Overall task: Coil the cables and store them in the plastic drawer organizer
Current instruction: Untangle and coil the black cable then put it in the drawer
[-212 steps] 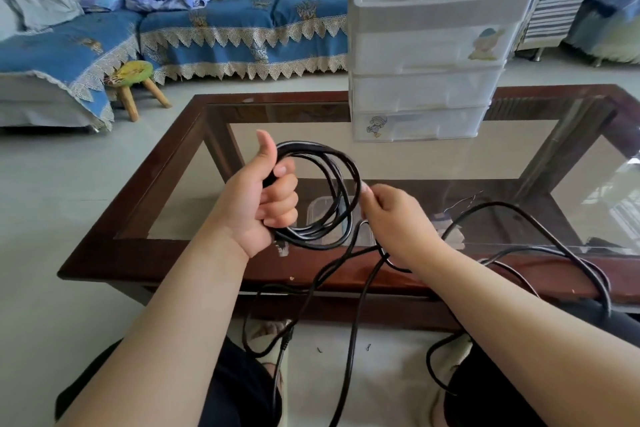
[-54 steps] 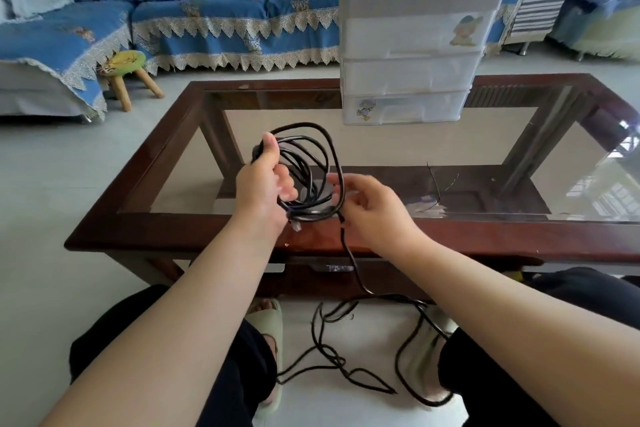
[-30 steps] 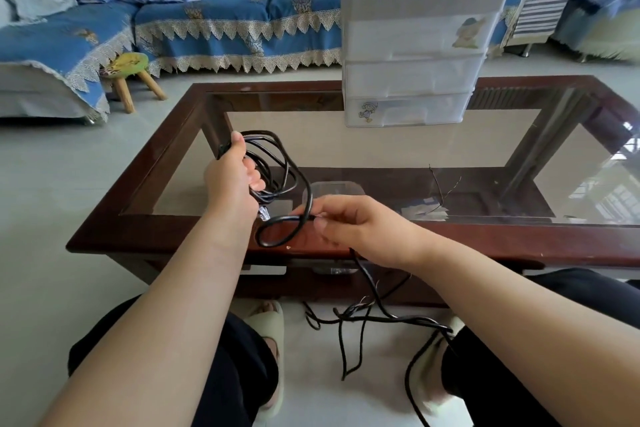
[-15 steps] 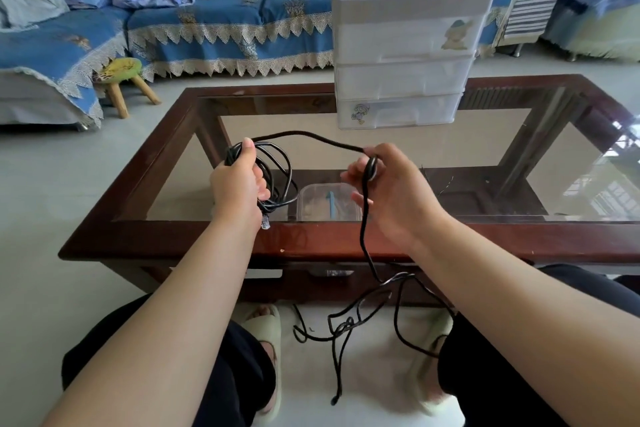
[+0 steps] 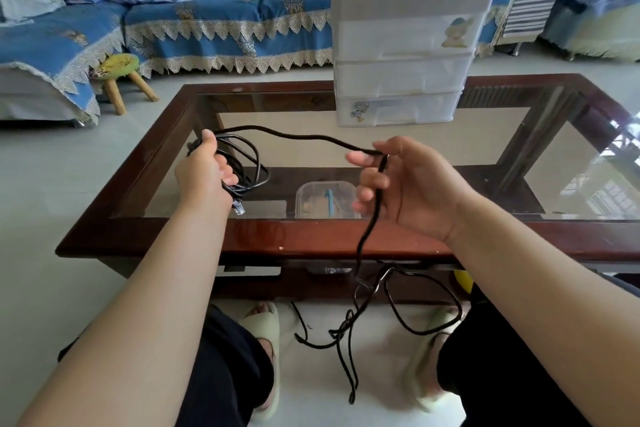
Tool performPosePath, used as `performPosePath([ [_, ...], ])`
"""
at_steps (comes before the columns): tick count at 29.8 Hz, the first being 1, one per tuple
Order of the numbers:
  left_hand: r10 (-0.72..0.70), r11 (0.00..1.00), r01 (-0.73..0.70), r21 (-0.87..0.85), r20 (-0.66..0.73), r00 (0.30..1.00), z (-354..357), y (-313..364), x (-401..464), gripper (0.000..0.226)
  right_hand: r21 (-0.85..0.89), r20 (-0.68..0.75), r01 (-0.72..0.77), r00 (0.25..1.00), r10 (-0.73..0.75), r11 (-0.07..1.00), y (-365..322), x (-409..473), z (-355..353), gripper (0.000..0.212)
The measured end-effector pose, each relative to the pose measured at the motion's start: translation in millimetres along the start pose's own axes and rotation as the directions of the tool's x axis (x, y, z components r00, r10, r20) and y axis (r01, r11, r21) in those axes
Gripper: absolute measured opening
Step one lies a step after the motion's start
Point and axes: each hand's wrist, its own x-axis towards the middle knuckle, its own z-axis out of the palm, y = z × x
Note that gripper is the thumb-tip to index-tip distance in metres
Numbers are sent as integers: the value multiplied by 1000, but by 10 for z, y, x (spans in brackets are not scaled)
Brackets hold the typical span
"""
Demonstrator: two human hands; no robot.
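Two bare hands are up over the near edge of the coffee table (image 5: 311,239), sharing one thin black cable (image 5: 298,136). The left hand (image 5: 204,173), at centre left of the frame, is closed in a fist around a bundle of several loose loops, which bulge out to the right of the fingers and hang over the glass. A clear plastic network plug (image 5: 239,209) pokes out just below that fist. From the top of the fist a single strand runs rightward in a shallow wave to the right hand (image 5: 408,187), at centre right. That hand is half open, palm turned toward the left, with the strand lying across the fingers and lightly pinched near the thumb and forefinger. Below it the cable drops straight past the table's wooden rim into an untidy, partly twisted tangle on the pale floor at lower centre, between the person's knees and slippers (image 5: 263,333).

Toward the top of the frame, on the far side of the glass, stands the white plastic drawer organizer (image 5: 405,45): three closed drawers and an open divided tray on top. It is well apart from both hands.
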Motion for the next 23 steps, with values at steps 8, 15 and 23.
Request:
performPosePath([
  [8,64,995,-35,-93,329,942,-36,29,-383,40,-743,-391,-169,895,-214,648,121,117,-284,25],
  [15,-184,977,207,45,662,727,-80,47,-569,42,-943,-329,-329,906,-266,46,219,132,-392,54],
  [23,-256,966,186,177,709,657,36,-97,-760,44,-475,-119,-8,991,-55,880,268,108,-99,67],
])
